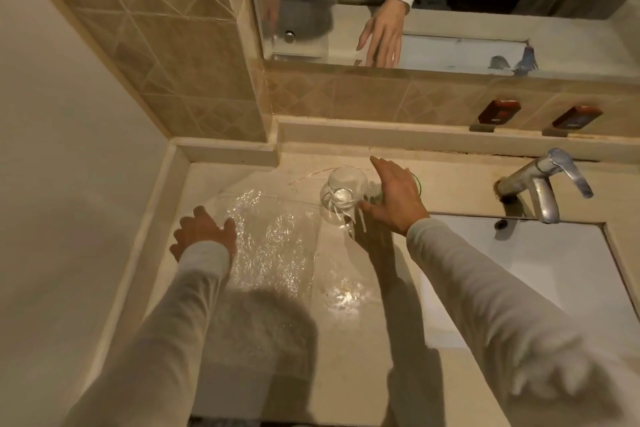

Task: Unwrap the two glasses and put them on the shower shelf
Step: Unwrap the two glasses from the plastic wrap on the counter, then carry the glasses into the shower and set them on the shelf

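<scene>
A clear glass (343,191) stands on the beige counter (349,340) near the back ledge, with thin clear film or a strip still clinging to its lower part. Just right of it, my right hand (394,199) hovers with fingers spread, thumb close to the glass. Under that hand a second glass (418,184) shows only as a greenish rim; the rest of it is hidden. A sheet of clear bubble wrap (273,239) lies flat on the counter. My left hand (204,232) rests on the sheet's left edge, fingers apart, holding nothing.
A white sink basin (540,263) with a metal tap (543,184) lies to the right. A raised ledge (415,135) runs along the tiled back wall, with two small red holders (498,111) and a mirror (450,10) above. A wall closes off the left.
</scene>
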### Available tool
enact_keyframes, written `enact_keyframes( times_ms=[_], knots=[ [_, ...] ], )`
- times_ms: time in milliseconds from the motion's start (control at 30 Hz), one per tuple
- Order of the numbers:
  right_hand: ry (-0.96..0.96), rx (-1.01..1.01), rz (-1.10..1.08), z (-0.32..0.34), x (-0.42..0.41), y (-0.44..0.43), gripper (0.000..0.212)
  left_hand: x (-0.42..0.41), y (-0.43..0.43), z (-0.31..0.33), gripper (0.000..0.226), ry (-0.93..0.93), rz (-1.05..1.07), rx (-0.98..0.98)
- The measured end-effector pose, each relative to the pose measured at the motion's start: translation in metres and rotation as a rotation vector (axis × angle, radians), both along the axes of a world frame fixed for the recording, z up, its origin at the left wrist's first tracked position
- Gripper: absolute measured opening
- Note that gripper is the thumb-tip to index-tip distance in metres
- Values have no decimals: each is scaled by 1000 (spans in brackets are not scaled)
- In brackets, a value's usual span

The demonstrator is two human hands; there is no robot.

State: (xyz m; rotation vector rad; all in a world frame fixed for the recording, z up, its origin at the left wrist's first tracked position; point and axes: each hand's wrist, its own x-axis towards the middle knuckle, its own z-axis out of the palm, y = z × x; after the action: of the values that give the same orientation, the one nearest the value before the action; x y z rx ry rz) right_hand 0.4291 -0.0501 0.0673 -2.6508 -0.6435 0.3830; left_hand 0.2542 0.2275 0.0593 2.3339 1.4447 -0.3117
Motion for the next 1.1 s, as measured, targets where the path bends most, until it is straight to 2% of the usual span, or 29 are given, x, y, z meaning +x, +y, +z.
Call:
enact_keyframes(
  times_ms=[200,400,700,800,867,967,1100],
  knots=[
    [5,83,-82,1,12,-53,100,45,-19,38,68,-50,-125,-10],
    [108,224,-177,-11,25,-98,118,69,-80,50,78,-403,-245,-258],
    [340,516,-381,-49,19,-115,140,100,-159,-9,115,-466,-179,-496],
    [387,564,-402,-61,19,-109,140,111,-168,-33,125,-584,-52,-564],
    [416,595,-390,-69,21,-103,138,118,-171,-46,121,-673,53,-613],
    [425,618,-368,-76,23,-93,134,126,-176,-49,105,-754,131,-654],
    [417,634,-359,-80,28,-81,127,133,-180,-49,90,-778,68,-592]
  ],
)
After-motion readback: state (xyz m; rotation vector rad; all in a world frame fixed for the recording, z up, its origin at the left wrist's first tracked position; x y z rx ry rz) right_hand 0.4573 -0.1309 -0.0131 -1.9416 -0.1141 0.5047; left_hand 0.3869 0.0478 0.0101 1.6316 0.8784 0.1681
